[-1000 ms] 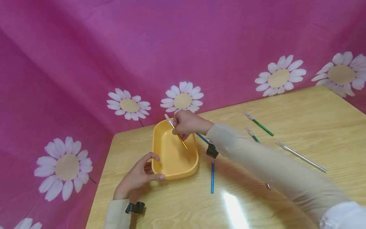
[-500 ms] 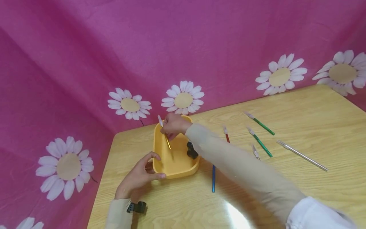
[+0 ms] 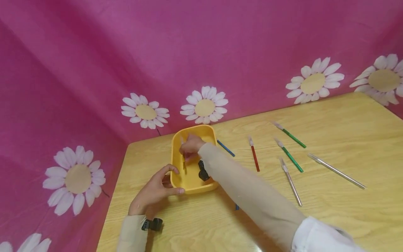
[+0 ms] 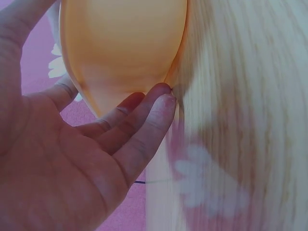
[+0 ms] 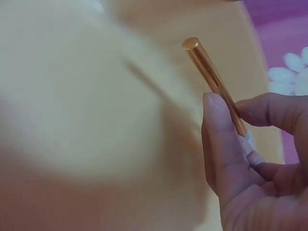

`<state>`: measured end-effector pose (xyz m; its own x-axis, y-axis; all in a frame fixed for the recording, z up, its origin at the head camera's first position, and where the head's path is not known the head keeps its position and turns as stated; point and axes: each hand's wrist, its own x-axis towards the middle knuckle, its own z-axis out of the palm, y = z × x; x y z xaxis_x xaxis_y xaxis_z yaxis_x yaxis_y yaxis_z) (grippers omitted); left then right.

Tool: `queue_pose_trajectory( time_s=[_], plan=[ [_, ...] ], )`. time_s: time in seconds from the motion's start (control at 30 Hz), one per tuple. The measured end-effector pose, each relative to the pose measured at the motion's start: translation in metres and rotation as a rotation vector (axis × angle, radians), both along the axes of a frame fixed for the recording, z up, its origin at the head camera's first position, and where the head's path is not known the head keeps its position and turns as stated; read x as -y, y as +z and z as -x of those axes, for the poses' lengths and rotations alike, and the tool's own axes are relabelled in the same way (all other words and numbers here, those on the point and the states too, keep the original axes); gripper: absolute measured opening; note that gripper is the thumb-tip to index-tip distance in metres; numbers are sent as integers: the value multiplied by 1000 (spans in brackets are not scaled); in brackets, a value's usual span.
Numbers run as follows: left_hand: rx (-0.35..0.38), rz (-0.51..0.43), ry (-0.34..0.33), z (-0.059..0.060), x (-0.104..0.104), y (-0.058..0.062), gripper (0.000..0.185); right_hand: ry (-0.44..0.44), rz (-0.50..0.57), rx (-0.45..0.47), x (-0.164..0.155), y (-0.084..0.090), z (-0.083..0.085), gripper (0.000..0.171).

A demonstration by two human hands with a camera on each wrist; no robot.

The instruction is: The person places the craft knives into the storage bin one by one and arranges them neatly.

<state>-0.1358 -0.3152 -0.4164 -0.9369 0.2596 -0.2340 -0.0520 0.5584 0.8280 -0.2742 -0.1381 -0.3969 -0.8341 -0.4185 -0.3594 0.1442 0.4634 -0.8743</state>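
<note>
A deep yellow plastic tray [image 3: 194, 190] stands at the back left of the wooden table. My left hand [image 3: 155, 190] grips its near left corner, thumb and fingers on either side of the wall; the left wrist view has the fingertips against the tray's outside [image 4: 127, 38]. Inside the tray, low over its floor, my right hand [image 3: 191, 145] pinches a gold-handled craft knife [image 5: 208, 67] between thumb and fingers. The knife's pale capped tip points toward the back wall in the head view. In the right wrist view, the fingers hide its capped end.
On the table right of the tray lie a blue craft knife [image 3: 226, 148], a red one [image 3: 255, 157], two green ones [image 3: 292, 158] and two silver ones [image 3: 338, 172]. Another blue handle [image 3: 237, 207] is mostly under my right forearm. A pink daisy-print cloth [image 3: 252, 63] hangs behind.
My right hand has moved left and down into the tray with the gold craft knife. Its forearm has swung left, uncovering the red and silver knives. My left hand keeps its grip on the tray.
</note>
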Motion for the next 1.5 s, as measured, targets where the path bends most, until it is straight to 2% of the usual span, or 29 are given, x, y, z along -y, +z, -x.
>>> queue_pose_trajectory(
  time_s=[0.07, 0.17, 0.27, 0.37, 0.5, 0.6, 0.77, 0.93, 1.17, 1.33, 1.5],
  plan=[
    [1, -9, -12, 1, -1, -1, 57, -2, -90, -47, 3, -13, 4, 13],
    [-1, -24, -25, 2, -2, -2, 58, 20, -249, -165, 9, -31, 14, 15],
    [-10, -31, -20, 2, -1, -1, 59, 36, -327, -252, 15, -38, 21, 20],
    [-13, -34, -14, 1, 1, 0, 60, 33, -315, -260, 19, -37, 22, 20],
    [-5, -27, -5, 0, 2, -1, 59, -20, -270, -218, 20, -31, 16, 11],
    [0, -26, -7, 0, 2, -2, 59, -47, -247, -195, 20, -31, 12, 11],
    [2, -26, 3, 0, 2, -1, 60, -5, -254, -220, 19, -31, 8, 15],
    [-6, -20, -15, 1, 3, -1, 62, 13, -259, -188, 16, -27, 5, 20],
    [-6, -20, -14, 0, 1, 1, 59, 22, -233, -141, 14, -25, 7, 11],
    [18, 8, 10, -2, 0, 2, 58, 64, -172, -125, 8, -10, 4, 24],
    [-2, 26, 0, -1, 1, 2, 58, 124, -10, -151, -4, 19, -2, 38]
  ],
)
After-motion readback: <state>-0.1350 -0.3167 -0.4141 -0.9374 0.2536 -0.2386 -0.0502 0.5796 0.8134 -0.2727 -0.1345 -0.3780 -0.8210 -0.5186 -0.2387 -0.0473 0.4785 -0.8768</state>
